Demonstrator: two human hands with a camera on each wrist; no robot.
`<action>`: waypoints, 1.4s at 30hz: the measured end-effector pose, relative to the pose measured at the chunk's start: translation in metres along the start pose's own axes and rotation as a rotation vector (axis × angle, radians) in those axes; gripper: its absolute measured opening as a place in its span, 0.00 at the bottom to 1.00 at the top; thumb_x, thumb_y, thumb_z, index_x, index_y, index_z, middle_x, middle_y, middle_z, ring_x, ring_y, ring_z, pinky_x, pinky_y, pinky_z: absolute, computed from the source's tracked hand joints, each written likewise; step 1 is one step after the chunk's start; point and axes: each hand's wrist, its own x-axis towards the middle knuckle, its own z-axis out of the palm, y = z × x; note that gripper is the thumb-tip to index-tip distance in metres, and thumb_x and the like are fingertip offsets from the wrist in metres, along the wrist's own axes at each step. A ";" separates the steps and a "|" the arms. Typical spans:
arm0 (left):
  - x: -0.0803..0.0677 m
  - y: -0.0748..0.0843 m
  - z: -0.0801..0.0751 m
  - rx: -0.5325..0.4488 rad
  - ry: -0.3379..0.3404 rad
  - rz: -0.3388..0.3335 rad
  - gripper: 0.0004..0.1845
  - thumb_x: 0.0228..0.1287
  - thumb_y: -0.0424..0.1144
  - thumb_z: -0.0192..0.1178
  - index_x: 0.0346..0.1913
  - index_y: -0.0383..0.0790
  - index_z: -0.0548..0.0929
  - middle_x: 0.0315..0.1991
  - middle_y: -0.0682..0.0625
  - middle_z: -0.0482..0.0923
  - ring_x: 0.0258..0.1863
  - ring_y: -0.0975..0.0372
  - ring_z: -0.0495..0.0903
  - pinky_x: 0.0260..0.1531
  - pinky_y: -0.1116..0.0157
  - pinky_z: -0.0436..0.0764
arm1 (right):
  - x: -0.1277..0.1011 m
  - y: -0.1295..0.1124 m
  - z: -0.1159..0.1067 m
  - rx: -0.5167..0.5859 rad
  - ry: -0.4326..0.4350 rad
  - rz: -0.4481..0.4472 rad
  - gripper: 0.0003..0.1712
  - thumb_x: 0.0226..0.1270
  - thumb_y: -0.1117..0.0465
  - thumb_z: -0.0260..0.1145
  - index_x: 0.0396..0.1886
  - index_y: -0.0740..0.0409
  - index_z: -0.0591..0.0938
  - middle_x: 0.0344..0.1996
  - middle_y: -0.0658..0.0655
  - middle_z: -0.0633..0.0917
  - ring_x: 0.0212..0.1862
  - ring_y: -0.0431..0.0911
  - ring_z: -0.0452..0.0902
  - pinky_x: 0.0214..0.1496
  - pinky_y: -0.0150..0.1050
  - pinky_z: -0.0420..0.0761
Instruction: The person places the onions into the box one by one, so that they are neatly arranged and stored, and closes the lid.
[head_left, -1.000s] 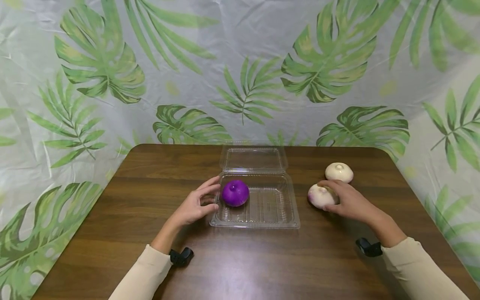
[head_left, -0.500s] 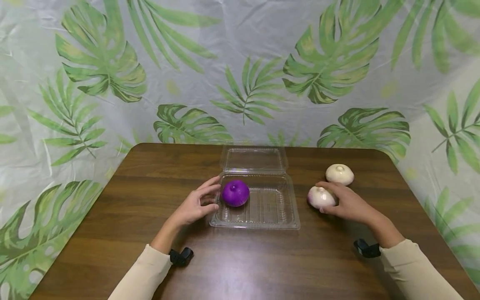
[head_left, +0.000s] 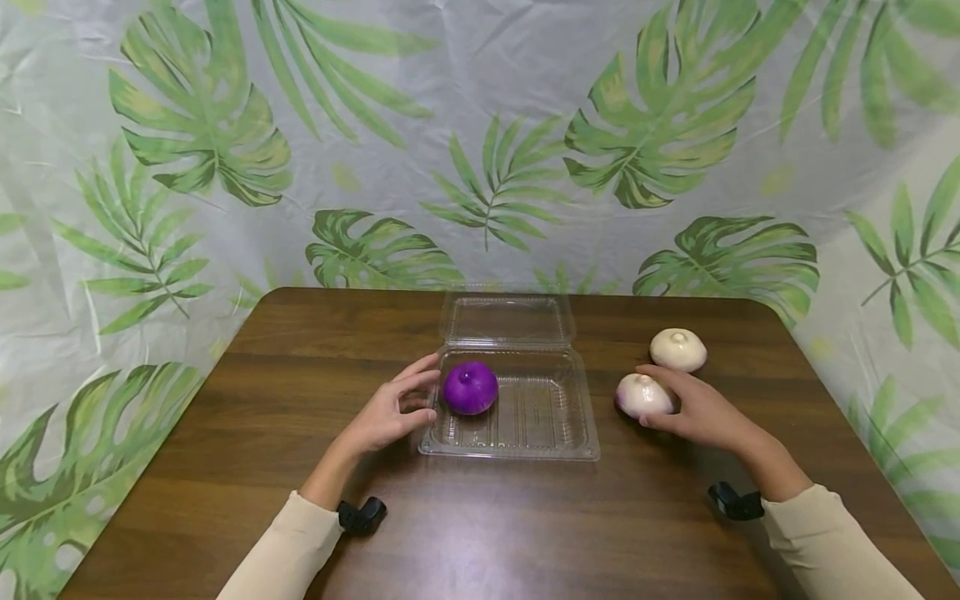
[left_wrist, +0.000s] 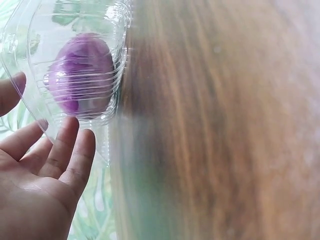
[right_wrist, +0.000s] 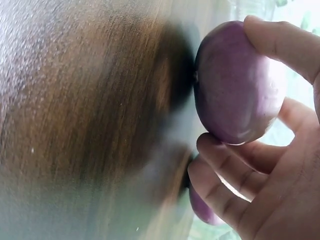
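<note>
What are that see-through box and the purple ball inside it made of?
The clamshell box looks like thin clear plastic: transparent, glossy, with moulded ribs. The purple onion looks like a plastic or rubber replica, though real cannot be ruled out: even vivid colour, smooth skin with a soft sheen.

Lighting: bright, even, from overhead; soft sheen on table (head_left: 480, 533) near edge, faint shadows. Head view sharp. Wrist views: wood grain blurred, backgrounds overexposed.
</note>
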 end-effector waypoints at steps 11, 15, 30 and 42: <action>0.001 -0.001 -0.001 0.008 -0.006 -0.017 0.33 0.59 0.25 0.63 0.69 0.24 0.67 0.79 0.42 0.53 0.68 0.41 0.69 0.60 0.57 0.81 | -0.001 0.001 -0.001 0.013 -0.002 0.002 0.41 0.56 0.51 0.76 0.66 0.64 0.73 0.61 0.69 0.78 0.56 0.63 0.79 0.50 0.57 0.81; 0.001 -0.001 -0.001 0.008 -0.004 -0.001 0.33 0.59 0.25 0.63 0.69 0.23 0.67 0.79 0.40 0.53 0.67 0.40 0.70 0.60 0.55 0.82 | -0.002 -0.005 -0.007 0.006 0.008 -0.007 0.41 0.55 0.51 0.77 0.66 0.63 0.73 0.61 0.67 0.79 0.56 0.61 0.79 0.49 0.55 0.80; 0.000 -0.001 -0.001 -0.022 -0.029 0.016 0.33 0.61 0.24 0.61 0.69 0.23 0.66 0.79 0.38 0.50 0.67 0.38 0.69 0.61 0.46 0.79 | -0.038 -0.020 -0.040 -0.047 0.124 0.000 0.44 0.50 0.54 0.80 0.67 0.59 0.74 0.54 0.63 0.82 0.45 0.28 0.70 0.36 0.32 0.82; 0.001 -0.001 -0.001 -0.032 -0.045 0.029 0.33 0.60 0.23 0.59 0.69 0.21 0.64 0.79 0.37 0.49 0.66 0.37 0.69 0.60 0.45 0.79 | -0.033 -0.020 -0.053 -0.024 0.133 -0.008 0.44 0.51 0.56 0.80 0.67 0.61 0.73 0.56 0.66 0.80 0.45 0.20 0.66 0.35 0.30 0.82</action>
